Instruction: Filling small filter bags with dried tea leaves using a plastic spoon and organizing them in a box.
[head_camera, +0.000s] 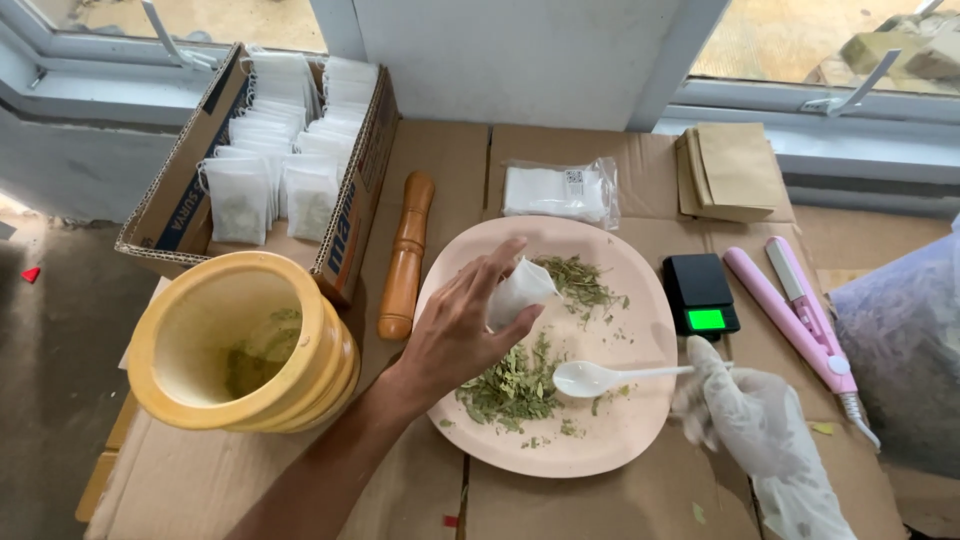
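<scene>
My bare left hand (462, 330) hovers over a pale pink plate (640, 420) and pinches a small white tea bag (519, 291) by its top. My right hand (750, 410), in a thin translucent glove, holds a white plastic spoon (600, 377) by the handle; its bowl rests on the plate. Crushed dried green leaves (515, 385) lie in loose heaps on the plate, near the spoon and further back by the bag.
A yellow wooden mortar (240, 345) with leaf powder sits left, a wooden pestle (406, 255) beside it. Behind are a cardboard box of filled white bags (270, 150), a packet of white bags (562, 190), brown envelopes (735, 170), a black scale (700, 293), a pink sealer (800, 310) and a grey sack (905, 350).
</scene>
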